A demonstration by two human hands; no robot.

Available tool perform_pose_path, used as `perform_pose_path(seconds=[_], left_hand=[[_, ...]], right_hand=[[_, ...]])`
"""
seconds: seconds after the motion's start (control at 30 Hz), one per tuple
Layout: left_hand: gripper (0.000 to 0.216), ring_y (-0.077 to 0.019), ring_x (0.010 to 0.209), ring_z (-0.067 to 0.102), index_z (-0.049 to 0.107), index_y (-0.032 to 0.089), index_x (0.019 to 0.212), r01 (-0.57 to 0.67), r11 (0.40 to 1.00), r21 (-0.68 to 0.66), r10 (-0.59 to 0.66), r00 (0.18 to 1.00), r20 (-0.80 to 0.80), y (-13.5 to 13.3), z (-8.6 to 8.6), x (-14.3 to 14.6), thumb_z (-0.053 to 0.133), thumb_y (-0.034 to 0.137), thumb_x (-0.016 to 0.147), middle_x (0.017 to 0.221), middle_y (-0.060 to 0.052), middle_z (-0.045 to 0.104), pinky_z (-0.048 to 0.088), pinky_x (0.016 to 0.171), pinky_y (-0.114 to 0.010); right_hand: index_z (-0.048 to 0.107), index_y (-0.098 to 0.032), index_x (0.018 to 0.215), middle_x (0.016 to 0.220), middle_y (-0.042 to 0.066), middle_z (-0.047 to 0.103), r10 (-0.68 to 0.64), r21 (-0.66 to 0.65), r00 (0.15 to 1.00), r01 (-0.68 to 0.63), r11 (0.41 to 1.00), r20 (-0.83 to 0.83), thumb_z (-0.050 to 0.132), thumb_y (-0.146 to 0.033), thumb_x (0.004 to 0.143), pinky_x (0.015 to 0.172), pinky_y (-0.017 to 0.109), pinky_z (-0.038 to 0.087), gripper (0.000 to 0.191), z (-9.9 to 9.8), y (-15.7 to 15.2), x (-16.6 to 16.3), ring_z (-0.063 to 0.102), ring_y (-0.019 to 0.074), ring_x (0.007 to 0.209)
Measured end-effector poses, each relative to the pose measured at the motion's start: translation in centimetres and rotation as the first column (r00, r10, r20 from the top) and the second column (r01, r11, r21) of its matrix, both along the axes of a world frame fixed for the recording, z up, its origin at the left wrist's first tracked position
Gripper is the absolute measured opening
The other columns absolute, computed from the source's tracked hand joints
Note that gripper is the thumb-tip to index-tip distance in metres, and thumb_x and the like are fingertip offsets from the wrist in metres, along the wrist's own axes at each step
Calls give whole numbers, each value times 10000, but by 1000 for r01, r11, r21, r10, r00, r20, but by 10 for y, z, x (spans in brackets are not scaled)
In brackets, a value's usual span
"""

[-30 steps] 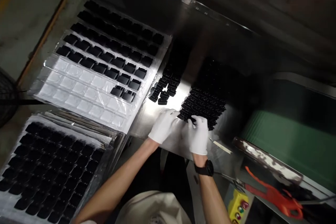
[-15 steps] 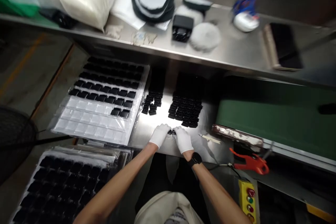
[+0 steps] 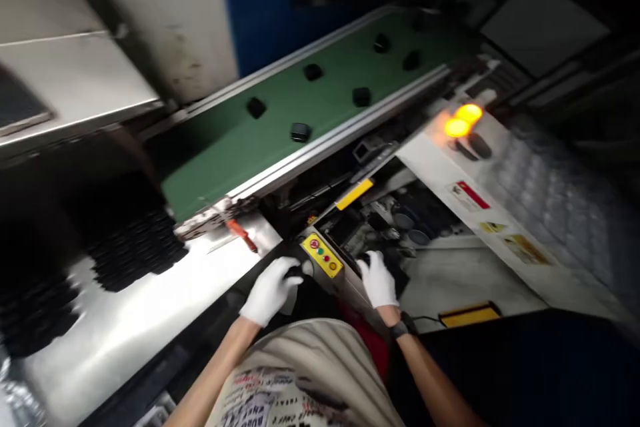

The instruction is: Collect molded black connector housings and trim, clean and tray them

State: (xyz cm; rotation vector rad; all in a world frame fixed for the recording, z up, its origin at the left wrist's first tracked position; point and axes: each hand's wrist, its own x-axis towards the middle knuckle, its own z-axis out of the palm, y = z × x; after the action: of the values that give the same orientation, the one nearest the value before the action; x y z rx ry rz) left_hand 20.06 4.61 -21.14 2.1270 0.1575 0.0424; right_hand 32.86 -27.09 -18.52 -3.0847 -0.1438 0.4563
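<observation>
Both my hands wear white gloves. My left hand [image 3: 270, 290] sits just left of a yellow button box [image 3: 323, 255], fingers curled around a small dark part. My right hand [image 3: 379, 279] is just right of the box, fingers bent over a dark object that I cannot make out. A black watch [image 3: 400, 329] is on my right wrist. Black plastic parts [image 3: 135, 250] lie in rows on the steel table [image 3: 150, 307] to the left.
A green conveyor belt [image 3: 280, 113] runs up to the right, carrying several small black parts such as one [image 3: 300, 131]. Two orange lamps [image 3: 463, 120] glow on a white machine panel [image 3: 480, 200]. An orange-handled tool [image 3: 241, 233] lies at the belt's near end.
The view has swung right from the trays and table to the conveyor and machine. Both hands have left the rows of black parts and now flank the yellow button box.
</observation>
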Motion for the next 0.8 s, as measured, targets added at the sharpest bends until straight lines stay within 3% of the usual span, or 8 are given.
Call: perform_pose_path(seconds=[0.07,0.1,0.2,0.27,0.37,0.53,0.63,0.8], left_hand=[[329,-286,1209,740,711,228,1343,314,926,211,-321,947,-4,-78,12,101,718,202,1015,1290,-115,775,613,1083,-408],[305,-290,1181,737,726,217,1328,400,882,249,-410,912,-15,-114,15,147,707,195,1024,1258,-123,770,610,1063,-402],[265,-289,1106,731,767,201,1258,529,791,307,-540,840,-58,-203,11,254,712,155,1004,1222,-138,748,600,1012,-384],[252,-272,1054,728,783,177,1215,580,743,334,-585,805,-97,-242,3,296,691,100,993,1201,-150,743,595,978,-360],[288,-247,1062,720,783,164,1234,637,685,355,-634,760,-140,-275,-9,322,664,59,994,1226,-156,745,582,975,-321],[354,-260,1160,712,778,179,1301,715,600,358,-704,685,-188,-294,-19,330,723,70,968,1302,-153,756,573,1043,-332],[341,-257,1160,718,797,193,1263,742,565,361,-727,655,-208,-303,-18,334,709,55,964,1293,-143,767,580,1054,-348],[235,-261,1074,739,793,138,1171,742,548,386,-721,653,-232,-318,-9,331,759,81,946,1171,-137,779,618,997,-419]], right_hand=[[550,-144,1471,1387,187,711,-119,-110,991,126,986,67,442,-390,1192,833,351,542,387,1,-79,33,775,287,1127],[540,-118,1475,1379,216,700,-151,-135,986,161,978,76,415,-378,1195,829,360,535,401,0,-109,47,770,302,1128],[577,-107,1411,1318,229,699,-167,-173,985,171,970,34,440,-347,1182,796,357,514,359,-9,-168,74,768,304,1070],[587,-127,1400,1323,209,698,-133,-173,991,130,976,-8,457,-363,1182,786,342,510,347,-15,-186,84,764,285,1056],[552,-148,1459,1381,191,677,-64,-142,997,56,988,-47,422,-400,1198,806,327,518,386,-21,-196,95,747,265,1100],[585,-127,1404,1363,208,661,55,-97,993,-65,993,-103,434,-364,1193,862,341,528,352,-26,-198,114,717,284,1119],[607,-103,1361,1329,232,658,109,-81,986,-120,990,-125,439,-318,1186,898,355,529,325,-27,-200,121,705,293,1107],[602,-123,1426,1408,236,653,179,-36,975,-186,982,-134,416,-414,1201,993,341,535,412,-26,-205,122,697,279,1195]])
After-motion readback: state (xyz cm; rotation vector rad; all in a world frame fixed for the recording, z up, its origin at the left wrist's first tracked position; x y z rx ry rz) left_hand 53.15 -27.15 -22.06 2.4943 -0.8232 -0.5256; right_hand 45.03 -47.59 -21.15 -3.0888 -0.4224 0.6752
